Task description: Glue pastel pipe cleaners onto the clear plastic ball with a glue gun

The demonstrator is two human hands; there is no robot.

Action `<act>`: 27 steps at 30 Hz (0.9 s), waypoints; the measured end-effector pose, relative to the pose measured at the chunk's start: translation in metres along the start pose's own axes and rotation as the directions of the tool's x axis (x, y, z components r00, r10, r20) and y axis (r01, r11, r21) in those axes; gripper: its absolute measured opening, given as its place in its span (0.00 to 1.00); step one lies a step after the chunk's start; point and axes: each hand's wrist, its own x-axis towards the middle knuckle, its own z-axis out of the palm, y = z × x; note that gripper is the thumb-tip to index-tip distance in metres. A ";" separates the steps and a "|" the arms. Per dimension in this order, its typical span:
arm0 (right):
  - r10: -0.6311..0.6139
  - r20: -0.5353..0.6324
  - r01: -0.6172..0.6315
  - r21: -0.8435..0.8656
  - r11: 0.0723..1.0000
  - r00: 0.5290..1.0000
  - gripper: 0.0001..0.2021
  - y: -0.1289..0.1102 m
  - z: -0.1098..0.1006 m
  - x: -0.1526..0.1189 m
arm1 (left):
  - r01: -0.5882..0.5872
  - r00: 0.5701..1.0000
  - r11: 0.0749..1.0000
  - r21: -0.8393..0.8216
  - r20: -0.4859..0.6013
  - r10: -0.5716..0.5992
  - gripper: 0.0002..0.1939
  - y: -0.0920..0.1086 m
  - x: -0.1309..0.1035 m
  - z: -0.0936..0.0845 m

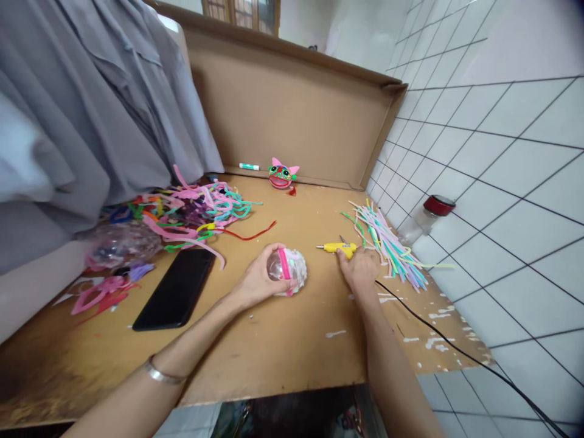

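Observation:
Near the middle of the wooden table, my left hand (261, 275) grips a clear round ball (297, 272) with a bright pink band around it and pale, fluffy material over its right side. To the right, my right hand (362, 267) has its fingers around the handle of a yellow glue gun (345, 248). The gun's metal tip points left, and a black cord runs from near my wrist to the lower right. A gap of bare table (319, 316) lies between the ball and my right hand.
A black phone (176, 289) lies left of the ball, below tangled pipe cleaners (214, 204). Straight pipe cleaners (390, 243) and a red-lidded jar (426, 216) are at the right. A pink-eared figure (280, 174) and a marker (249, 166) stand near the cardboard panel (292, 109).

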 end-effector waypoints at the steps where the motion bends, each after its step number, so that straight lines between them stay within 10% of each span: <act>1: 0.012 0.051 -0.009 -0.045 0.999 0.999 0.30 0.001 0.001 0.001 | -0.005 1.000 1.000 -0.008 0.001 0.005 0.41 0.000 0.000 0.000; 13: 0.055 0.109 -0.054 -0.012 0.998 0.993 0.22 0.003 0.011 0.009 | -0.022 1.000 0.999 -0.050 -0.010 0.021 0.41 -0.002 0.002 -0.001; 17: -0.022 -0.118 0.044 0.188 0.981 0.993 0.20 0.007 0.010 0.009 | -0.028 1.000 0.995 -0.095 0.003 0.028 0.39 -0.002 0.002 -0.002; 22: -0.150 -0.491 0.382 0.415 0.826 0.858 0.16 0.005 -0.002 0.004 | -0.006 0.999 0.980 -0.197 0.041 0.014 0.38 0.001 0.003 -0.003; 27: -0.261 -0.559 0.555 0.459 0.694 0.787 0.12 -0.002 -0.015 -0.006 | -0.020 0.999 0.977 -0.213 0.037 0.029 0.38 -0.001 0.005 -0.003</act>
